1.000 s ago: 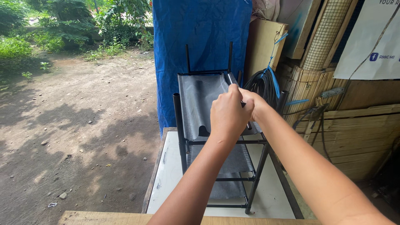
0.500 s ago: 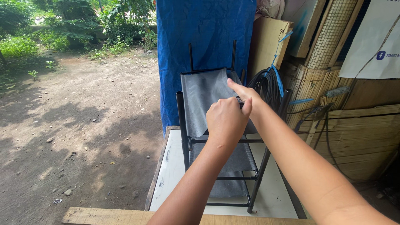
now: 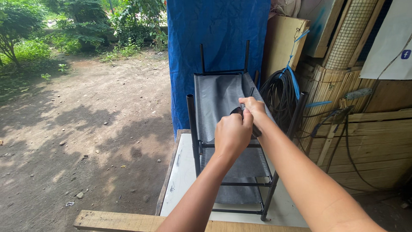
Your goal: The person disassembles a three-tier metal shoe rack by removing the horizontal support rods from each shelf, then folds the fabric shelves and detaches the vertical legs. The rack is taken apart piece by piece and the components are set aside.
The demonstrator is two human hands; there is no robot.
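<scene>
A black metal tube rack [image 3: 192, 129] with grey fabric shelves [image 3: 216, 96] stands on a white board [image 3: 182, 176] in front of me. My left hand [image 3: 231, 134] is a closed fist around a short black tube [image 3: 256, 131] over the upper fabric shelf. Just beyond and touching it, my right hand [image 3: 254, 107] has its fingers curled on the same tube's upper end and the fabric's right edge. The fists hide most of the tube.
A blue tarp [image 3: 214, 38] hangs behind the rack. A black hose coil [image 3: 281, 96] and blue cord [image 3: 294, 79] hang right of it, against bamboo mats [image 3: 356, 129] and boards. A wooden plank [image 3: 128, 221] lies at the near edge. Bare dirt ground [image 3: 86, 129] spreads left.
The right forefinger, stretched out half a second ago, has curled in. Both hands stay together on the tube at the fabric's right edge, and the view has shifted slightly.
</scene>
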